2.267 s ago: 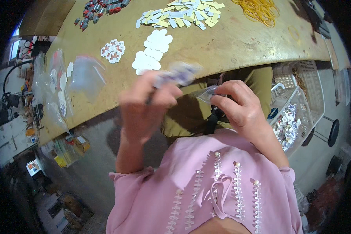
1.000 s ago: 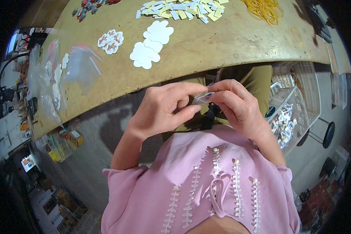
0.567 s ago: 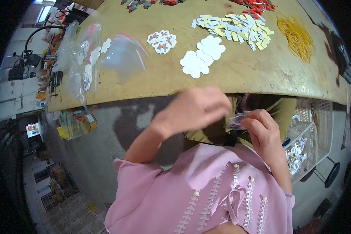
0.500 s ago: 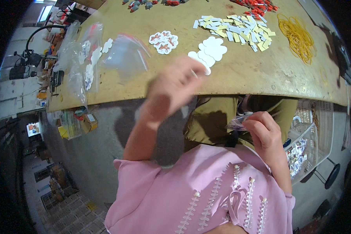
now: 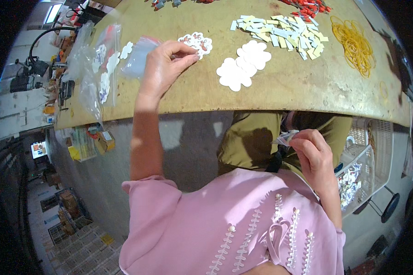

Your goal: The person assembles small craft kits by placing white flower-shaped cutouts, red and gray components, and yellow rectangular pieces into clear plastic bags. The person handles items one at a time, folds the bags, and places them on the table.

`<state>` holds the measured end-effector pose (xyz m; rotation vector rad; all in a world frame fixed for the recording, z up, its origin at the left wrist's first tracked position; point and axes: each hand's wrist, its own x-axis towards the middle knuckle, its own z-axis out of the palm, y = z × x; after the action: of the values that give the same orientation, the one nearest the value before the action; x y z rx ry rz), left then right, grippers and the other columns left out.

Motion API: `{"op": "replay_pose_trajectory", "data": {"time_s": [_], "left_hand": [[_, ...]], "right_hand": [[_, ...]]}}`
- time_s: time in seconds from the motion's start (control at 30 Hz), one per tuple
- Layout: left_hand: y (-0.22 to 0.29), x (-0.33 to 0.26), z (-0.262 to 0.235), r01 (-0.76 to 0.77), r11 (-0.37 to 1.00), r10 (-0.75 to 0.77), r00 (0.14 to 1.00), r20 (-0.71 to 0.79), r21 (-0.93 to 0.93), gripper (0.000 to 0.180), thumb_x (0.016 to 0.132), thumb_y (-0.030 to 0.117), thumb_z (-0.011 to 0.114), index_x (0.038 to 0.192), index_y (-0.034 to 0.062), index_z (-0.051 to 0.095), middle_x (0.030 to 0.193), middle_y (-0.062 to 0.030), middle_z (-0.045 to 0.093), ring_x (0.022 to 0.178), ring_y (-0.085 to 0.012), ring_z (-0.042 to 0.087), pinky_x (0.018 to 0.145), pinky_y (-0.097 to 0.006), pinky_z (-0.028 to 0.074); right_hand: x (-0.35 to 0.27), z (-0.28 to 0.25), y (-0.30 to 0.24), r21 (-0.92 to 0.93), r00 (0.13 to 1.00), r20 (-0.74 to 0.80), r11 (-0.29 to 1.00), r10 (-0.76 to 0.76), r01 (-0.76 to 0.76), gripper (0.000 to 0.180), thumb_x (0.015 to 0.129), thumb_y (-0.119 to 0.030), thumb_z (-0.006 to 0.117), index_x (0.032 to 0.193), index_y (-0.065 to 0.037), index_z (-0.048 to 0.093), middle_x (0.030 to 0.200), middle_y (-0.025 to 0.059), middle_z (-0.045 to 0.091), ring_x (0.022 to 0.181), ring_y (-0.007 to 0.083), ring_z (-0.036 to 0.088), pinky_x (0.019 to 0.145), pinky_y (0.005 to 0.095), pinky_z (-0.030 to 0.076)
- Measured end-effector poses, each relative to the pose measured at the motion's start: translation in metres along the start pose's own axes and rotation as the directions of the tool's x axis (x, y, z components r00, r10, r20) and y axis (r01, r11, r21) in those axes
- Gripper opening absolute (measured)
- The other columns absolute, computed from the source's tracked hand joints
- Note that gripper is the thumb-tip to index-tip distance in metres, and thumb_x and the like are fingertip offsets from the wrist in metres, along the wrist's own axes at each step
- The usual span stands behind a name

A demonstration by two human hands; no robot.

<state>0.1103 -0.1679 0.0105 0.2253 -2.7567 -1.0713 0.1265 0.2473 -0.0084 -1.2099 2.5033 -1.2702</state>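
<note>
My left hand (image 5: 165, 64) reaches over the table, thumb and fingers closed in a pinch at the near edge of a pile of flower-shaped cards with reddish-brown prints (image 5: 195, 41). The fingertips partly cover that edge. To the right of it lie several overlapping blank white flower-shaped cards (image 5: 234, 74). Low over my lap, my right hand (image 5: 313, 150) grips a small clear plastic bag (image 5: 287, 137) between thumb and fingers. What the bag contains is too small to make out. A stack of clear zip bags (image 5: 135, 62) is just left of my left hand.
Pale yellow and white strips (image 5: 280, 34) lie scattered toward the back. Yellow rubber bands (image 5: 353, 46) are heaped at right, near red pieces (image 5: 307, 7). Larger plastic bags with cards (image 5: 106, 68) occupy the left side. A plastic basket (image 5: 367, 160) stands below the table's right end.
My left hand has swung left and away from the blank white cards to the printed ones. My right hand stays over my lap with the bag, which has turned slightly.
</note>
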Motion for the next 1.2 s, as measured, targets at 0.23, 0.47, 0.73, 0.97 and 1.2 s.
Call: {"op": "replay_pose_trajectory", "data": {"time_s": [0.23, 0.47, 0.73, 0.97, 1.2], "left_hand": [[0.011, -0.003, 0.003, -0.036, 0.972, 0.067, 0.989, -0.129, 0.231, 0.015, 0.098, 0.014, 0.075, 0.107, 0.0039, 0.080, 0.094, -0.0155, 0.077, 0.080, -0.0187, 0.073, 0.075, -0.033, 0.057], [0.047, -0.036, 0.024, -0.137, 0.921, 0.302, 0.844, -0.444, 0.365, 0.008, 0.091, 0.004, 0.077, 0.099, 0.0059, 0.078, 0.092, -0.0093, 0.075, 0.081, -0.0230, 0.070, 0.074, -0.034, 0.056], [0.140, -0.112, 0.095, -0.502, 0.836, 0.492, 0.864, -0.104, -0.222, 0.030, 0.070, -0.002, 0.089, 0.095, 0.0096, 0.079, 0.082, -0.0018, 0.065, 0.072, -0.0201, 0.061, 0.065, -0.032, 0.047], [0.135, -0.115, 0.110, -0.602, 0.798, 0.600, 0.792, -0.118, 0.021, 0.025, 0.073, 0.004, 0.087, 0.095, 0.0131, 0.079, 0.079, 0.0029, 0.060, 0.070, -0.0182, 0.056, 0.060, -0.033, 0.045], [0.136, -0.110, 0.112, -0.631, 0.771, 0.632, 0.775, 0.015, 0.083, 0.019, 0.073, 0.009, 0.081, 0.091, 0.0108, 0.075, 0.079, 0.0015, 0.057, 0.070, -0.0182, 0.057, 0.061, -0.034, 0.045]], "right_hand": [[-0.008, 0.001, 0.002, -0.022, 1.000, -0.004, 1.000, -0.002, 0.002, 0.022, 0.081, 0.007, 0.073, 0.102, 0.000, 0.071, 0.102, 0.0151, 0.068, 0.094, 0.0352, 0.069, 0.080, 0.0428, 0.058], [-0.013, 0.000, 0.003, -0.233, 0.983, -0.048, 0.959, -0.179, 0.163, 0.031, 0.076, -0.009, 0.072, 0.106, 0.002, 0.071, 0.117, 0.0185, 0.068, 0.111, 0.0382, 0.070, 0.094, 0.0452, 0.060], [-0.008, 0.003, -0.007, -0.211, 0.972, -0.067, 0.955, -0.226, 0.207, 0.026, 0.080, -0.006, 0.076, 0.103, 0.004, 0.071, 0.124, 0.0213, 0.066, 0.115, 0.0389, 0.070, 0.094, 0.0456, 0.061], [-0.010, 0.007, -0.007, -0.145, 0.982, -0.077, 0.977, -0.171, 0.158, 0.025, 0.081, -0.007, 0.075, 0.102, 0.006, 0.072, 0.125, 0.0235, 0.067, 0.115, 0.0400, 0.070, 0.095, 0.0454, 0.061], [-0.012, 0.011, 0.002, -0.154, 0.975, -0.097, 0.971, -0.199, 0.183, 0.026, 0.081, -0.007, 0.076, 0.102, 0.006, 0.072, 0.124, 0.0239, 0.067, 0.115, 0.0398, 0.070, 0.095, 0.0451, 0.061]]}}
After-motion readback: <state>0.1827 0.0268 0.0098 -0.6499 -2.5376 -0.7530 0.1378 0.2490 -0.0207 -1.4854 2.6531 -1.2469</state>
